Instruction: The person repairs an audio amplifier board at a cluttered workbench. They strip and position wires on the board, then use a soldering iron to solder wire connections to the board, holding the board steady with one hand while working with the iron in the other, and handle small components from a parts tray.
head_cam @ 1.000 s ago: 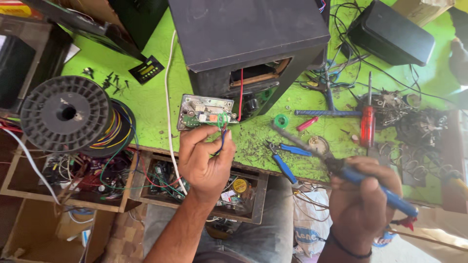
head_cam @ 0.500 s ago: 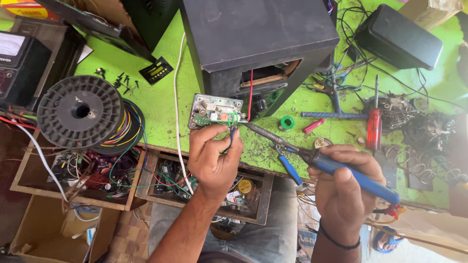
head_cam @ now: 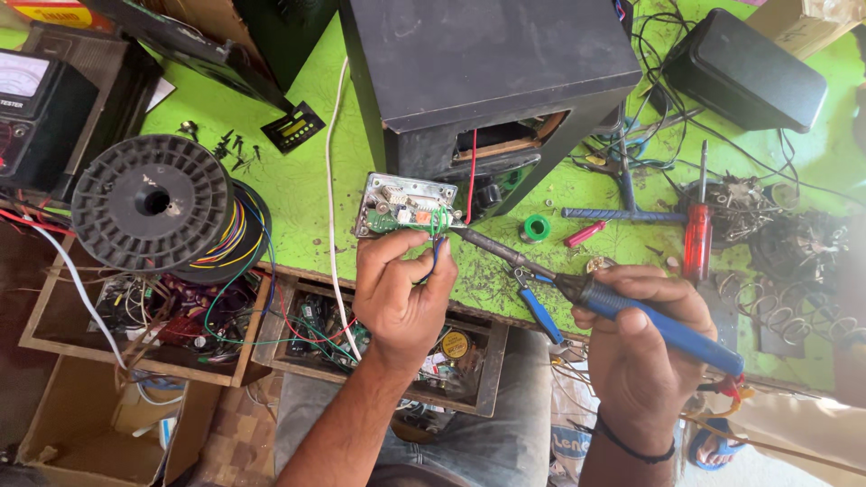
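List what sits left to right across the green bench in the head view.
Meter → wire spool → white cable → circuit board → solder roll → red screwdriver → tangled wire parts.

White-dialled meter screen (head_cam: pixel 20 77) top left; cardboard box (head_cam: pixel 86 433) bottom left.

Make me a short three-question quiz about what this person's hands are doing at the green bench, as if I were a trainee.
1. True or false: the right hand holds a blue-handled soldering iron.
2. What does the iron's tip point at? A) wire spool B) small circuit board C) red screwdriver
3. Which hand pinches a wire at the board's edge?

Key
1. True.
2. B, the small circuit board, beside the black speaker box.
3. The left hand.
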